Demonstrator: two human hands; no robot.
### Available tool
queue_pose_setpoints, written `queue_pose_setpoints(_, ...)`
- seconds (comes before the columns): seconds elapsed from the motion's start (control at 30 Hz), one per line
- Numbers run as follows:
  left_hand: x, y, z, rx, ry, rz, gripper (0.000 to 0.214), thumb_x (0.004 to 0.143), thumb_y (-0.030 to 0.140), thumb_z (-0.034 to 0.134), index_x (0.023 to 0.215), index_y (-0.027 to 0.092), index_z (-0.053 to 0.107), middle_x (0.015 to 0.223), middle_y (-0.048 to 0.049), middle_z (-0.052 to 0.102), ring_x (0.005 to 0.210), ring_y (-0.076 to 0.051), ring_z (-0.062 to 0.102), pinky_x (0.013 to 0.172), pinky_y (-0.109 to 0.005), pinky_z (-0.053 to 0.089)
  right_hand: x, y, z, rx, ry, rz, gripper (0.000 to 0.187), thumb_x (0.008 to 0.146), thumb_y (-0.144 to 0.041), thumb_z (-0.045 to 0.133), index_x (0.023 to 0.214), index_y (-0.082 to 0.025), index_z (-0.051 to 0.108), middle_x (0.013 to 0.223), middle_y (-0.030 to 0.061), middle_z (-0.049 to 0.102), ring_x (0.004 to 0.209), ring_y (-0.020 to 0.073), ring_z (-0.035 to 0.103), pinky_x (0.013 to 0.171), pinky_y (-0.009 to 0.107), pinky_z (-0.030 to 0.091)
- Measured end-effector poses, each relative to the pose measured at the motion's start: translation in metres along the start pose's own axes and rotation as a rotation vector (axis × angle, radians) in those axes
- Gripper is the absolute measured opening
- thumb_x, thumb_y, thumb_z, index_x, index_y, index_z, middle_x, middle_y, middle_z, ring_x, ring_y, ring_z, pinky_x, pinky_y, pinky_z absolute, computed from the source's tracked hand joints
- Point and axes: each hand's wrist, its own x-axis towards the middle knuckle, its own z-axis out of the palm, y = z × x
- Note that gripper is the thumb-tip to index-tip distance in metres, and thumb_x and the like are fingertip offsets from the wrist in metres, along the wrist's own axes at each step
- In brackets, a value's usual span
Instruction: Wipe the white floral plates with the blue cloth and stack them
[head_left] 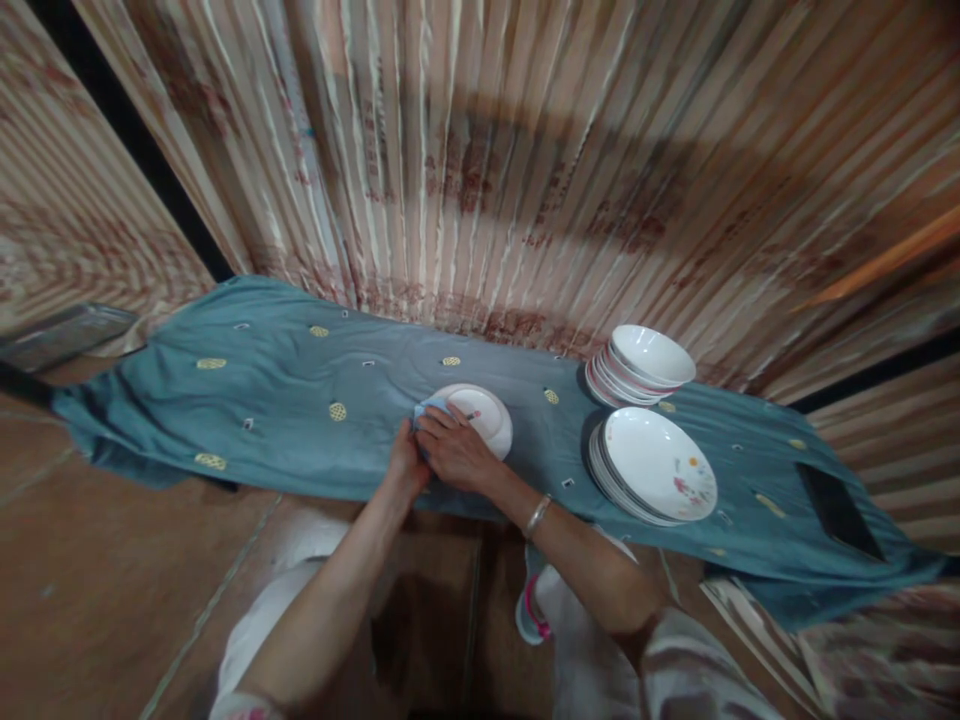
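A white plate [484,415] with a small floral print lies on the teal cloth [300,400] in front of me. My right hand [454,450] rests on its near left part, fingers pressed down on a light blue rag [431,406]. My left hand [407,468] sits just beside it at the plate's near edge, mostly hidden behind the right hand, and its fingers cannot be seen. A metal bangle [537,515] circles my right wrist.
To the right stand a stack of white plates [654,467] and, behind it, a stack of white bowls [643,365]. A dark phone [838,510] lies on the cloth at far right. A metal tray [64,335] sits at far left. Pleated curtain behind.
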Motion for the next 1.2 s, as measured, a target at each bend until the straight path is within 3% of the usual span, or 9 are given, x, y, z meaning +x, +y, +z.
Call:
queue_pose_setpoints(0.3,-0.008,0.002,0.01,-0.017,-0.053,-0.057,0.051,0.103,0.038,0.025,0.127,0.011,0.061,0.091,-0.0114,0.076,0.088,-0.023,0.074,0.082,-0.035,0.059,0.033,0.015,-0.009,-0.058,-0.104,0.089,0.023,0.097,-0.017,0.049,0.108,-0.015,0.069,0.124,0.0112,0.069,0.129,0.0272,0.052,0.117,0.047,0.032)
queue_pose_setpoints(0.53,-0.005,0.003,0.008,-0.022,-0.013,0.011,0.047,0.104,0.034,0.028,0.131,0.009,0.058,0.077,-0.0068,0.073,0.076,-0.02,0.071,0.079,-0.031,0.057,0.045,0.031,-0.012,-0.001,-0.147,0.194,0.026,0.098,-0.016,0.044,0.108,-0.018,0.068,0.122,0.0104,0.07,0.121,0.0241,0.057,0.111,0.045,0.038)
queue_pose_setpoints(0.87,-0.002,0.003,0.005,0.007,0.013,-0.007,0.053,0.104,0.039,0.028,0.135,0.005,0.055,0.091,-0.0137,0.076,0.091,-0.027,0.074,0.086,-0.039,0.059,0.041,0.056,-0.009,0.071,-0.112,0.375,0.038,0.103,-0.016,0.035,0.13,-0.015,0.062,0.137,0.0116,0.064,0.129,0.0237,0.055,0.112,0.043,0.04)
queue_pose_setpoints(1.07,-0.006,0.003,0.008,0.025,0.03,0.0,0.052,0.104,0.038,0.028,0.128,0.004,0.059,0.071,-0.0087,0.071,0.087,-0.026,0.074,0.087,-0.038,0.059,0.031,0.077,0.003,0.046,-0.047,0.409,0.038,0.105,-0.021,0.035,0.131,-0.014,0.061,0.134,0.0131,0.065,0.127,0.0226,0.059,0.111,0.039,0.043)
queue_pose_setpoints(1.2,-0.006,0.003,0.008,0.014,0.025,0.003,0.051,0.104,0.038,0.029,0.128,0.005,0.059,0.07,-0.0084,0.071,0.083,-0.025,0.074,0.083,-0.036,0.059,0.021,0.091,0.011,0.046,-0.011,0.419,0.039,0.105,-0.02,0.034,0.134,-0.011,0.059,0.132,0.0157,0.066,0.126,0.0199,0.059,0.111,0.035,0.042)
